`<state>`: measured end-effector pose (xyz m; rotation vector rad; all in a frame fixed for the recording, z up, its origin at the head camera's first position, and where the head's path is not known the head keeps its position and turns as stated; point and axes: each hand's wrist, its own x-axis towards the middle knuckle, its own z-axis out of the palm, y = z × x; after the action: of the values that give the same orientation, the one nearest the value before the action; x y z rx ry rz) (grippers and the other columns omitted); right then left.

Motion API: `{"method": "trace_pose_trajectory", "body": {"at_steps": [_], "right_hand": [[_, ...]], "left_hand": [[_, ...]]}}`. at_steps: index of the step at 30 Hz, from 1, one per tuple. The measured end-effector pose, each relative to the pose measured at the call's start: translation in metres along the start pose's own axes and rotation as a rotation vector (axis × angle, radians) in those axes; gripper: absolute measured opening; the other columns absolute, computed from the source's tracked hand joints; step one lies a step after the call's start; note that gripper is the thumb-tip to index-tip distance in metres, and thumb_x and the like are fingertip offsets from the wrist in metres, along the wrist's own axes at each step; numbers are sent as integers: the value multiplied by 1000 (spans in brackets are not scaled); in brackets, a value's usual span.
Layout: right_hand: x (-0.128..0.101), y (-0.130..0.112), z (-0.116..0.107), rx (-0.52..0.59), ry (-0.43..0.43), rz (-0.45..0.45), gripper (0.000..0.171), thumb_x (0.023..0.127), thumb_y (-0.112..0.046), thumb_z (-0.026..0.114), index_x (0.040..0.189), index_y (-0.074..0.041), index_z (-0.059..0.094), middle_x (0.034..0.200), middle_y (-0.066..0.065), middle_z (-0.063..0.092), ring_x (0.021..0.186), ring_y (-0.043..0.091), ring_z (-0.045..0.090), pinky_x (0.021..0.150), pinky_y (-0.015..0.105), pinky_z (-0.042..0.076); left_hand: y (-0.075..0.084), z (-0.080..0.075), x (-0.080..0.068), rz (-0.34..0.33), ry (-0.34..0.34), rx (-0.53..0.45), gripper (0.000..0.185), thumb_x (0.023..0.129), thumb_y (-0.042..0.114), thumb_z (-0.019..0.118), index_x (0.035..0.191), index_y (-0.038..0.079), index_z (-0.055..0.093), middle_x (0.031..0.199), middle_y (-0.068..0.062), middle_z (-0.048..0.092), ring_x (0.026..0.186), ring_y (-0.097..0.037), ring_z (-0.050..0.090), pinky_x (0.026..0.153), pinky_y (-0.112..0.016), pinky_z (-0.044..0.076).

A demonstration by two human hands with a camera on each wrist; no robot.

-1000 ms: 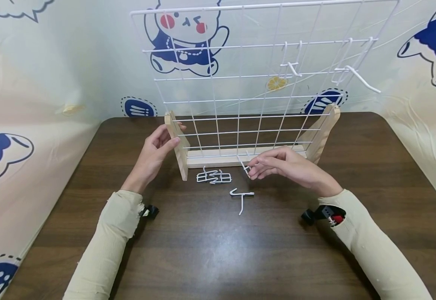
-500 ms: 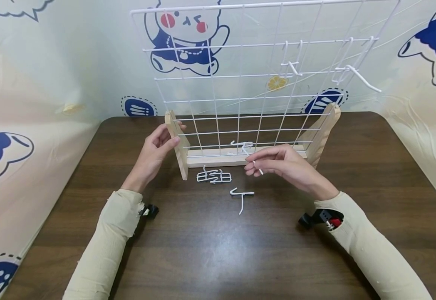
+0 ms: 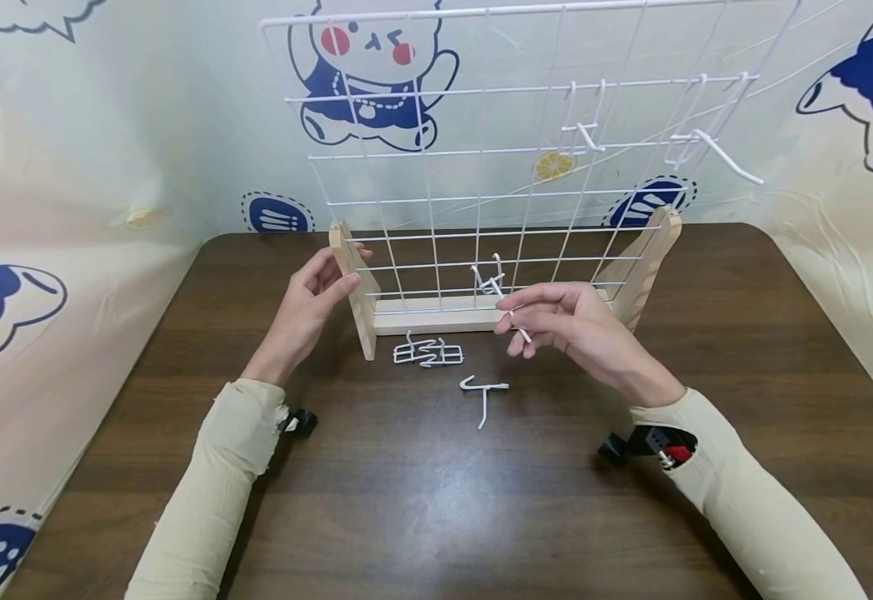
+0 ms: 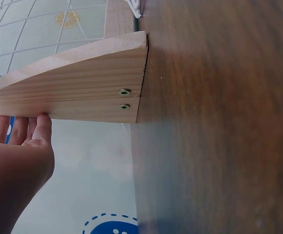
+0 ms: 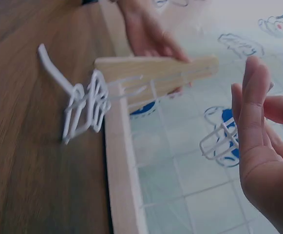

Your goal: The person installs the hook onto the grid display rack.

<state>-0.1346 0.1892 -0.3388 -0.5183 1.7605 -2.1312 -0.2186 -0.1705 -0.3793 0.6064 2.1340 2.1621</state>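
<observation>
My left hand (image 3: 305, 308) grips the left wooden side panel (image 3: 362, 321) of a white wire grid rack (image 3: 436, 201), thumb in front and fingers behind. In the left wrist view the fingers lie along the edge of that panel (image 4: 83, 90). My right hand (image 3: 567, 325) pinches a white wire hook (image 3: 497, 289) by its prong, in front of the grid's lower part; the bent ends point up toward the wires. The right wrist view shows the wire frame of this hook (image 5: 214, 142) beyond the fingers, apparently apart from the grid.
Interlocked white hooks (image 3: 429, 354) lie in front of the wooden base (image 3: 436, 322). Closer to me lies another hook (image 3: 485, 406). Two hooks hang at the grid's upper right, a short one (image 3: 588, 137) and a long one (image 3: 727, 158). A patterned curtain (image 3: 182, 133) surrounds the brown table (image 3: 406, 500).
My right hand has raised the hook from near the base to before the lower wires and turned it, so its bent ends now point upward. The left hand stays put.
</observation>
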Motion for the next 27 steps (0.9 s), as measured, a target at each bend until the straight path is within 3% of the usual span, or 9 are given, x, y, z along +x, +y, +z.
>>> {"method": "trace_pose_trajectory", "body": {"at_steps": [11, 18, 27], "right_hand": [[-11, -17, 14, 70, -3, -34, 29, 97, 1, 59, 125, 10, 59, 105, 23, 70, 81, 25, 71, 68, 27, 56], [-14, -22, 22, 42, -5, -49, 27, 98, -1, 60, 124, 5, 62, 106, 22, 70, 83, 28, 71, 70, 30, 57], [-12, -30, 29, 33, -23, -105, 23, 99, -3, 58, 119, 6, 63, 105, 25, 71, 83, 28, 71, 69, 31, 56]], "left_hand": [[0, 0, 0, 2, -3, 7, 49, 99, 14, 63, 144, 4, 47, 141, -14, 53, 133, -26, 47, 107, -30, 44], [1, -1, -1, -12, -13, 17, 48, 99, 16, 63, 144, 8, 48, 142, -13, 52, 137, -32, 43, 109, -33, 42], [1, -1, -1, -12, -11, 17, 48, 99, 16, 63, 144, 8, 48, 142, -12, 53, 135, -27, 46, 110, -36, 40]]}}
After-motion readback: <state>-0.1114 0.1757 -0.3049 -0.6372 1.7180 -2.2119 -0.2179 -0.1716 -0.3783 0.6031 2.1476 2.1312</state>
